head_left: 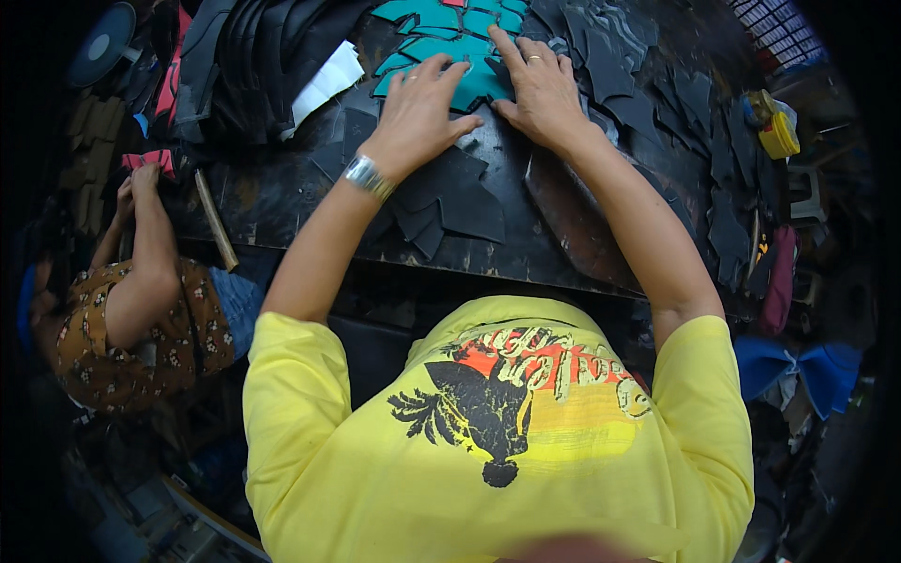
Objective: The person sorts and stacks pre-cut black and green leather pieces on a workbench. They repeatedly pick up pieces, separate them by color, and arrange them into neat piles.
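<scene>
Several teal cut pieces (436,47), flat and angular, lie fitted close together at the far middle of the dark table (253,211). My left hand (418,117) rests over their near left edge, fingers spread and thumb out to the right. Over their right side, my right hand (542,98) also has its fingers apart, the tips on or just above the pieces. Neither hand grips anything. Loose black cut pieces (465,197) are scattered on the tabletop nearer to me, below my left hand.
Stacked black pieces (249,70) and white paper (327,84) are at the far left; more black pieces (610,61) lie right. A reddish-brown board (572,211) is under my right forearm. Another person (150,319) at left holds a red piece (150,163) near a wooden stick (216,220).
</scene>
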Demonstrator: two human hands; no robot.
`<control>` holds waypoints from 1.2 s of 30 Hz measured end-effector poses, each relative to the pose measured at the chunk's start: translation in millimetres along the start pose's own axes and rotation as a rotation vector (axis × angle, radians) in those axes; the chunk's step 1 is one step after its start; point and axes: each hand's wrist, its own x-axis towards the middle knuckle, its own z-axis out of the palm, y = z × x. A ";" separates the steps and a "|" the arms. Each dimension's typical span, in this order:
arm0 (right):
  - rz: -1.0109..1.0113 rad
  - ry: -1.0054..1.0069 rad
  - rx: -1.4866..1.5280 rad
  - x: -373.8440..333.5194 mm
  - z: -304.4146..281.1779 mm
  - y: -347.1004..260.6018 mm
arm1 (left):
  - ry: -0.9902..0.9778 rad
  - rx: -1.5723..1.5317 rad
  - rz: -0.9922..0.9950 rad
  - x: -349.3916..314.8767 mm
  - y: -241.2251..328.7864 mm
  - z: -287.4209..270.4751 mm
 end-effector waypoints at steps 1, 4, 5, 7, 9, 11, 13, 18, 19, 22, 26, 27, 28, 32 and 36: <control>-0.004 0.044 -0.025 2.9 6.0 1.0 | -0.091 0.158 0.005 9.1 -3.6 9.2; 0.113 -0.030 0.209 4.7 10.3 12.0 | -0.176 0.255 -0.013 28.5 -15.4 29.0; 0.113 0.045 0.254 2.8 9.2 16.1 | -0.194 0.217 0.012 33.6 -20.1 31.9; 0.204 0.058 0.298 1.9 6.8 23.8 | -0.192 0.217 0.065 40.3 -25.1 36.2; 0.250 0.097 0.371 2.9 5.1 29.5 | -0.154 0.209 0.121 43.0 -25.0 39.0; 0.280 0.099 0.411 4.0 4.7 33.4 | -0.161 0.185 0.199 45.7 -23.2 39.2; 0.301 0.100 0.440 4.6 5.4 36.4 | -0.130 0.154 0.257 48.2 -22.2 34.7; 0.290 0.094 0.485 2.2 6.1 37.2 | 0.014 -0.021 0.235 48.5 -37.5 -11.3; 0.320 0.063 0.495 0.8 4.8 34.9 | 0.074 -0.182 0.121 44.4 -37.8 -20.3; 0.284 0.248 0.569 -4.5 -5.3 21.4 | 0.154 -1.111 -0.175 29.2 -30.6 -41.3; 0.313 0.130 1.399 -19.4 -31.9 -4.5 | 0.068 -1.826 -0.509 -17.3 12.2 -32.0; 0.364 0.053 1.495 -27.2 -38.2 -11.1 | 0.046 -1.908 -0.512 -27.4 22.9 -28.1; 0.392 -0.018 1.590 -35.4 -43.5 -17.1 | 0.025 -1.990 -0.522 -36.1 32.6 -24.3; 0.411 -0.042 1.624 -53.9 -50.6 -28.0 | -0.025 -2.062 -0.540 -56.7 55.6 -15.5; 0.451 -0.017 1.608 -62.0 -47.7 -24.9 | -0.022 -2.004 -0.616 -64.6 68.2 -8.6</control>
